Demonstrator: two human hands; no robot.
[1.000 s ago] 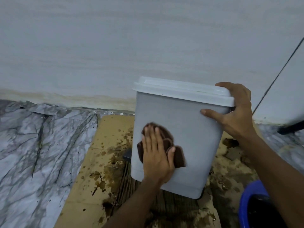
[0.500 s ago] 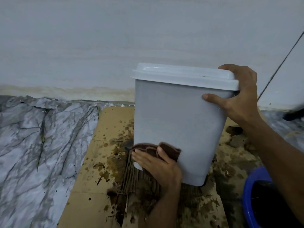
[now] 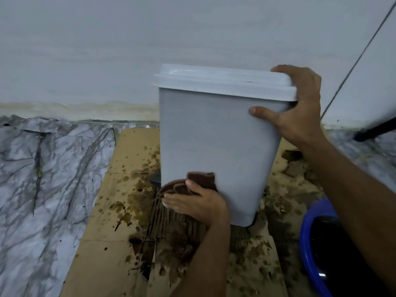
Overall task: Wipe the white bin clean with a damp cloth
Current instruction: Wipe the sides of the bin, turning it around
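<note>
Bin (image 3: pixel 214 136) front looks clean; left hand (image 3: pixel 197 202) grips brown cloth (image 3: pixel 199 181) at bin's lower left corner, right hand (image 3: pixel 300 112) clamps lid (image 3: pixel 222 82) rim. Other sides, lid likely pending.

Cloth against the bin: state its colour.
Dark brown. The head view shows the cloth gripped by the left hand, low on the white bin.

Left hand (image 3: pixel 197 204) slid the cloth (image 3: pixel 201 180) down the bin (image 3: pixel 214 136) to its base.
</note>
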